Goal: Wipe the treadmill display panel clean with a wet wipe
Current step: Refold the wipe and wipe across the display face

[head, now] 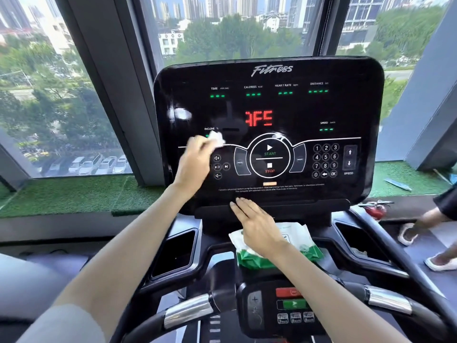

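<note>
The black glossy treadmill display panel (309, 110) stands upright before me, lit with red digits and green dashes. My left hand (195, 162) presses a crumpled white wet wipe (217, 138) against the panel's left side, near the INCLINE label. My right hand (257, 226) rests flat, fingers together and stretched out, on the ledge below the panel. It partly covers a green and white pack of wet wipes (304, 246) that lies on the console shelf.
Two dark cup holders (176, 253) (356, 238) flank the shelf. Below are the handlebars with chrome grips (188, 310) and a small control pod (284, 308). Another person's feet in white slippers (440, 263) stand at the right. Windows are behind the panel.
</note>
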A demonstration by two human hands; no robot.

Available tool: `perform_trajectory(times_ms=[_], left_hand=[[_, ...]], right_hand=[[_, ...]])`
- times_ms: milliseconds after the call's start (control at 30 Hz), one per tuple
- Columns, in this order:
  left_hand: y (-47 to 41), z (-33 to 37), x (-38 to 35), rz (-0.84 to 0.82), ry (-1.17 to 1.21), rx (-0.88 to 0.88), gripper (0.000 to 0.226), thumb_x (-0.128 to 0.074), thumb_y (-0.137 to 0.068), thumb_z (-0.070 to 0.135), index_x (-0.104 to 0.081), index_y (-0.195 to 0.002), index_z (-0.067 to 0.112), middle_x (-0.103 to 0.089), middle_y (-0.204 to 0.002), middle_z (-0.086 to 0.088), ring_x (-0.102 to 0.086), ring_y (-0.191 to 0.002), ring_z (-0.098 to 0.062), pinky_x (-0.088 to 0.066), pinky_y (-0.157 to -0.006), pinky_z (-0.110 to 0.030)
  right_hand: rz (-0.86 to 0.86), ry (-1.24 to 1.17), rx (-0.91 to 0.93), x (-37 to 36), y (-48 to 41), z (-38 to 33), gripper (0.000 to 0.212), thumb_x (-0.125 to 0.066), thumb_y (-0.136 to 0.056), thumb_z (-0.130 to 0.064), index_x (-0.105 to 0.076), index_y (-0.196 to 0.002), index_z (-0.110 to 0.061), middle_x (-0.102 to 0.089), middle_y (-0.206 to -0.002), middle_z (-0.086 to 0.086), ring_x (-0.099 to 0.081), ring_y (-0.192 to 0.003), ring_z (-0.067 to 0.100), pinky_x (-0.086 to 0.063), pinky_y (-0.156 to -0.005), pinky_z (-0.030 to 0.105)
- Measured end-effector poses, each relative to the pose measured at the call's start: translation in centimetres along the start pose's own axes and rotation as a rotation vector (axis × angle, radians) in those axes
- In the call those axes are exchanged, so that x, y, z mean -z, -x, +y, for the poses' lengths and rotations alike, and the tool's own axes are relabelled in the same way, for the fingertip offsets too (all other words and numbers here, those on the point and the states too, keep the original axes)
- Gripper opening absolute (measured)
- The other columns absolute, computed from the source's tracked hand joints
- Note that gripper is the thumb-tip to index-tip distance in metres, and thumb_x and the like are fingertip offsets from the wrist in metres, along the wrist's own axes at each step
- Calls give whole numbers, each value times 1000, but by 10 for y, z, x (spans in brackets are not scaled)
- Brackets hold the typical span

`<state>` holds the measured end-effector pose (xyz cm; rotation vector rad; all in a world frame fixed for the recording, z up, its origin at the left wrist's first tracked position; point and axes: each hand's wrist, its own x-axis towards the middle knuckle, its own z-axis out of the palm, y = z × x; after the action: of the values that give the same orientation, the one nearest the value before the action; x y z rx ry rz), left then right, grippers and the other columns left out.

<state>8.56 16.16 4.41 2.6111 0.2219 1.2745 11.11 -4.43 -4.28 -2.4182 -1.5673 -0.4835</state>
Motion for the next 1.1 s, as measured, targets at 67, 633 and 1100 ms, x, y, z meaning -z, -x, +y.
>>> perform_trajectory(times_ms=[67,633,1100], left_hand=[[6,9,-8,69,-39,57,29,-52,-86,-4,-61,-111,8,-52,-95,-12,-49,-85,-27,-50,-69,-42],[-21,39,-12,65,-79,22,32,-50,-88,-5,-60,-116,8,-53,-96,-9,-46,-86,-14,-52,-69,-29],[-27,76,-46,362,-14,480,31,-44,-95,3,-54,-125,4,-48,-101,-11,-48,-90,-20,-48,-81,-32]], right_hand=[[-9,45,29,2,6,7,75,-65,-56,3,-52,-129,-1,-51,-136,17,-48,-127,28,-39,-105,37],[78,120,-223,30,20,95,57,-26,-88,-15,-27,-141,6,-25,-150,23,-19,-141,32,-16,-114,44],[77,103,-103,28,27,129,58,-28,-86,-11,-27,-142,6,-25,-150,21,-21,-141,31,-14,-114,44]])
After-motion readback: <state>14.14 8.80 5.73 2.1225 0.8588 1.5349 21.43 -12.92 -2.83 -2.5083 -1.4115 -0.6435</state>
